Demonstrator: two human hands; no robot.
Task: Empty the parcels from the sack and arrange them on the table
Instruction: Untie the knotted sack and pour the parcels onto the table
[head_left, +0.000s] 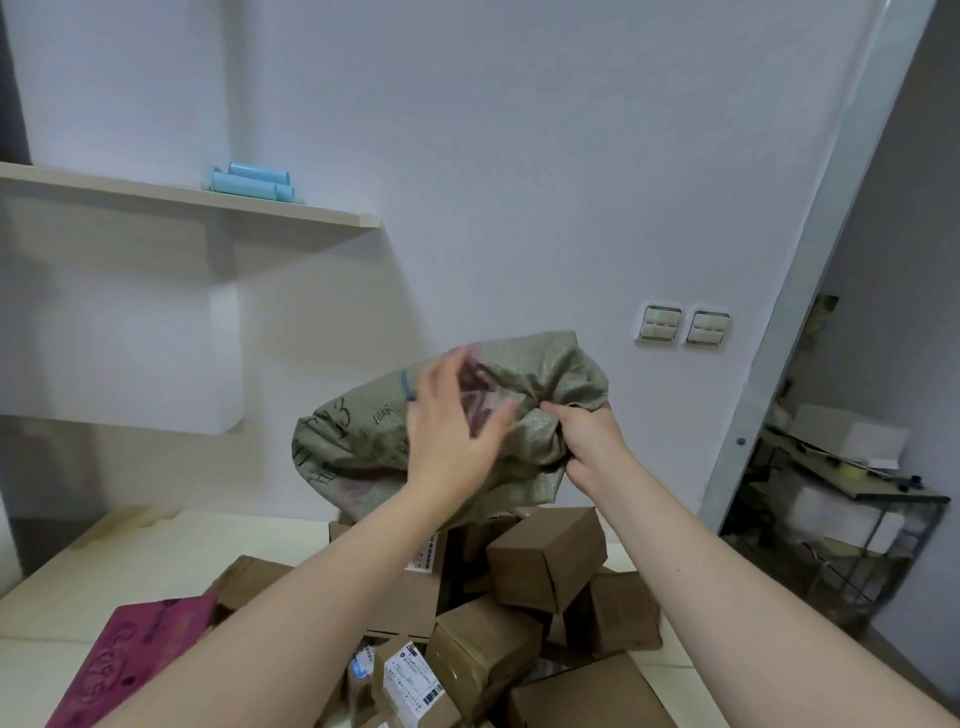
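Note:
A grey-green woven sack (358, 431) with dark printed writing is held up above the table, crumpled and slack. My right hand (589, 441) is clenched on a bunch of its cloth at the right side. My left hand (452, 421) lies against the sack's front with fingers spread, blurred by motion. Under the sack lies a heap of several brown cardboard parcels (545, 566), some with white shipping labels (410, 680). A flat magenta parcel (135, 660) lies at the heap's left. They rest on a pale cream table (78, 597).
A wall shelf (182, 200) with light blue rolls (254, 182) hangs upper left. Two wall switches (683, 325) sit right of the sack. An open doorway on the right shows a metal rack (852, 499) with boxes.

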